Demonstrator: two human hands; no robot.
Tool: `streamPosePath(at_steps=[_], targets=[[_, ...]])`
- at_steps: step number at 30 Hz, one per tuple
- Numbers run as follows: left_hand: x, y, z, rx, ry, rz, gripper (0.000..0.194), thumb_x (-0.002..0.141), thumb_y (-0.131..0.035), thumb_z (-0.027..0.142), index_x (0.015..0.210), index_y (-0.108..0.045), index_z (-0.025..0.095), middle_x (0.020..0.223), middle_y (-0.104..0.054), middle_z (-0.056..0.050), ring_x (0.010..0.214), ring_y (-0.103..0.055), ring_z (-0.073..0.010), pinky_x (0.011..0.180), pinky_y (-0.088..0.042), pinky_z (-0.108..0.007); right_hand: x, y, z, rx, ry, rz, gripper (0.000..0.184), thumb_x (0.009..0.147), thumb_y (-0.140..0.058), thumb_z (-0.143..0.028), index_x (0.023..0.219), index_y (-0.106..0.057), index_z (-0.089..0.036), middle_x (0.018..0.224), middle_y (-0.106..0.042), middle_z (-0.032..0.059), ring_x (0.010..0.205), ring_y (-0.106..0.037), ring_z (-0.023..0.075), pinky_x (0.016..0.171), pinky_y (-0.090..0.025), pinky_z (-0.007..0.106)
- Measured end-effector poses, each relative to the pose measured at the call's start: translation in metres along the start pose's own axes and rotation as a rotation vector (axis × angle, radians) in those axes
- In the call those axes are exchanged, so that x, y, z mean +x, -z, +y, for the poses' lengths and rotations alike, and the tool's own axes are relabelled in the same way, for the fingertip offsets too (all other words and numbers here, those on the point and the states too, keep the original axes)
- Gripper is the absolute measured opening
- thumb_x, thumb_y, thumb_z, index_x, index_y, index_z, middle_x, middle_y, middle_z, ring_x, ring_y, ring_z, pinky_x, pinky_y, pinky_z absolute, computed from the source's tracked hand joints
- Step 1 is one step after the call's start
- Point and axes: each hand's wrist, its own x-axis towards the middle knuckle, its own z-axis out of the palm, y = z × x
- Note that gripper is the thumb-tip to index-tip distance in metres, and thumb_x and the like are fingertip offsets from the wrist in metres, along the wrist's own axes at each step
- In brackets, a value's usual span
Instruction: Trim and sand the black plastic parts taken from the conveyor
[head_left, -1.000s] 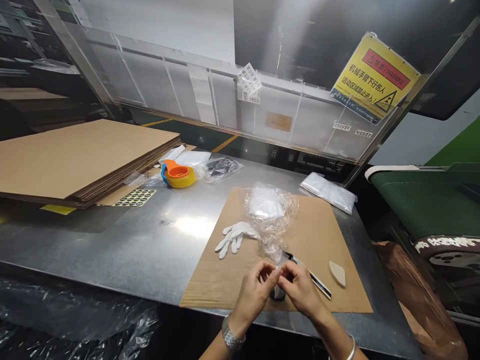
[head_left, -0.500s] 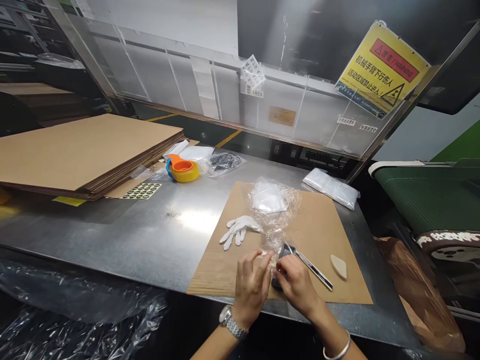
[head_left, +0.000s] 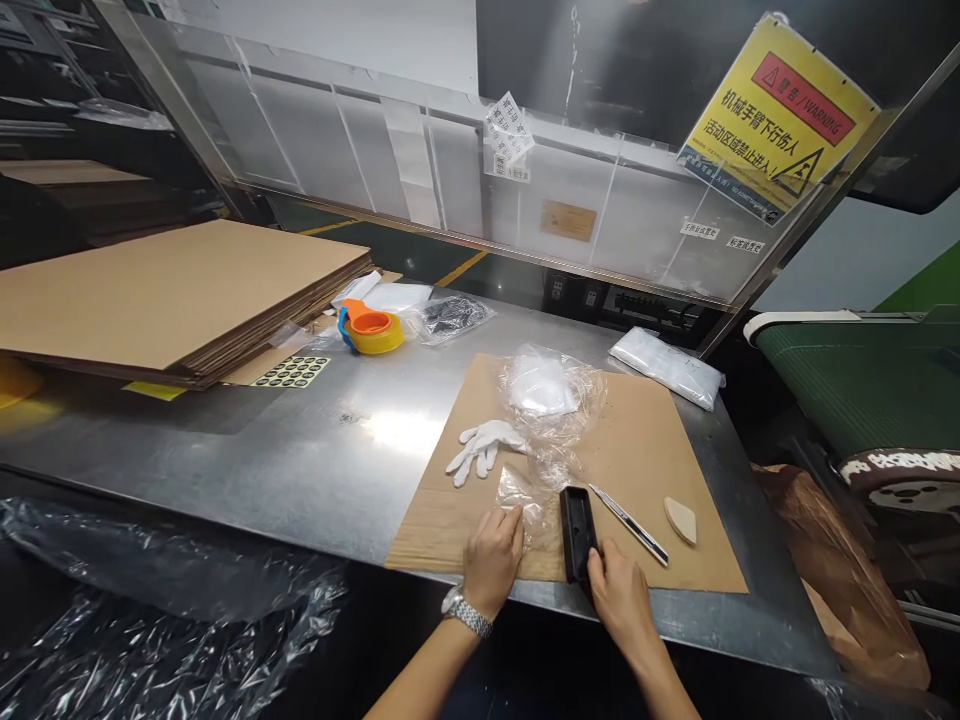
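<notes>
My left hand (head_left: 491, 562) is closed on a small clear plastic bag (head_left: 523, 492), its fingertips at the bag's near edge. To its right, my right hand (head_left: 621, 595) grips the near right side of a narrow black open-topped box (head_left: 576, 530), thumb against the rim. The box lies lengthwise on a cardboard sheet (head_left: 705, 555). A utility knife (head_left: 630, 524) rests just right of the box, and a beige wedge-shaped piece (head_left: 680, 521) lies beyond the knife. Above my left hand is a white glove (head_left: 484, 450). Crumpled clear film with a white packet (head_left: 541, 388) sits farther back.
The metal table (head_left: 300, 480) carries a cardboard stack (head_left: 187, 290), a tape dispenser (head_left: 371, 328), a sticker sheet (head_left: 294, 372) and bagged dark items (head_left: 452, 316). A plastic-wrapped packet (head_left: 667, 367) lies back right. A green conveyor belt (head_left: 862, 385) stands beyond the right edge.
My hands have moved apart from over the black box. The left has drawn the plastic bag to the left, and the right has shifted to the box's near right side, leaving the box uncovered.
</notes>
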Motion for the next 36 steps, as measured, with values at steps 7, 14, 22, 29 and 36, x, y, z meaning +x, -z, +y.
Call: streamPosePath(at_steps=[7, 14, 22, 29, 36], targets=[[0.007, 0.004, 0.001, -0.242, 0.116, -0.199, 0.025, 0.082, -0.047, 0.027, 0.091, -0.069, 0.020, 0.084, -0.071, -0.007, 0.077, -0.065, -0.0218, 0.070, -0.051, -0.034, -0.037, 0.001, 0.005, 0.301, -0.077, -0.350, 0.046, 0.082, -0.035, -0.061, 0.074, -0.052, -0.019, 0.052, -0.046, -0.0040, 0.036, -0.045, 0.0089, 0.032, -0.033, 0.019], [0.003, 0.017, 0.001, -0.345, 0.047, -0.348, 0.027, 0.082, -0.046, 0.024, 0.097, -0.068, 0.022, 0.093, -0.072, -0.004, 0.086, -0.066, -0.0201, 0.077, -0.053, -0.032, -0.035, -0.016, 0.013, 0.265, -0.080, -0.156, 0.048, 0.083, -0.033, -0.062, 0.062, -0.047, -0.020, 0.047, -0.042, -0.0035, 0.039, -0.044, 0.0106, 0.038, -0.031, 0.022], [-0.025, 0.012, 0.031, -0.022, -0.199, -0.298, 0.031, 0.083, -0.039, 0.016, 0.104, -0.062, 0.018, 0.078, -0.066, -0.009, 0.075, -0.061, -0.0244, 0.067, -0.050, -0.038, -0.041, -0.024, -0.001, 0.150, 0.127, -0.015, 0.028, 0.082, -0.047, -0.047, 0.083, -0.062, -0.023, 0.077, -0.064, 0.0092, 0.075, -0.060, 0.0242, 0.067, -0.037, 0.031], [-0.026, 0.030, 0.058, 0.100, -0.418, -0.330, 0.031, 0.085, -0.037, 0.012, 0.106, -0.059, 0.017, 0.073, -0.064, -0.008, 0.066, -0.057, -0.0219, 0.057, -0.045, -0.032, -0.026, -0.006, -0.009, 0.135, 0.027, 0.054, 0.033, 0.088, -0.035, -0.037, 0.113, -0.049, -0.019, 0.052, -0.054, -0.0001, 0.047, -0.050, 0.0179, 0.050, -0.028, 0.027], [-0.005, 0.039, 0.095, 0.066, -0.458, -0.400, 0.026, 0.085, -0.038, 0.011, 0.096, -0.060, 0.018, 0.077, -0.067, -0.005, 0.070, -0.062, -0.0184, 0.061, -0.048, -0.029, -0.038, 0.062, -0.027, 0.216, 0.007, -0.039, 0.039, 0.081, -0.050, -0.043, 0.050, -0.053, -0.020, 0.046, -0.047, -0.0005, 0.048, -0.044, 0.0117, 0.051, -0.023, 0.025]])
